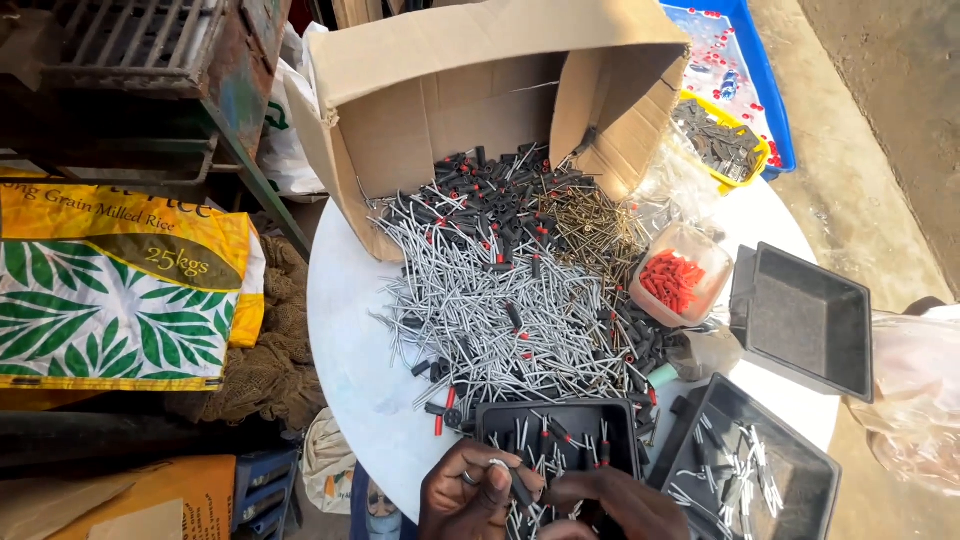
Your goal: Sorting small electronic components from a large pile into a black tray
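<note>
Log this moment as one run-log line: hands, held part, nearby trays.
left hand: pinching small black sleeve | right hand: meeting it, grip unclear | below: black tray of assembled pieces | ahead: wire pin pile

A tipped brown cardboard box (480, 90) is seen atop the table, and a yellow, green-leafed sack (120, 285) at left.

Small black sleeve (519, 489), short tube, pinched upright-ish between left fingers (497, 478) over black tray (556, 412) holding loose grey bent pins with black-red caps (548, 432).
</note>
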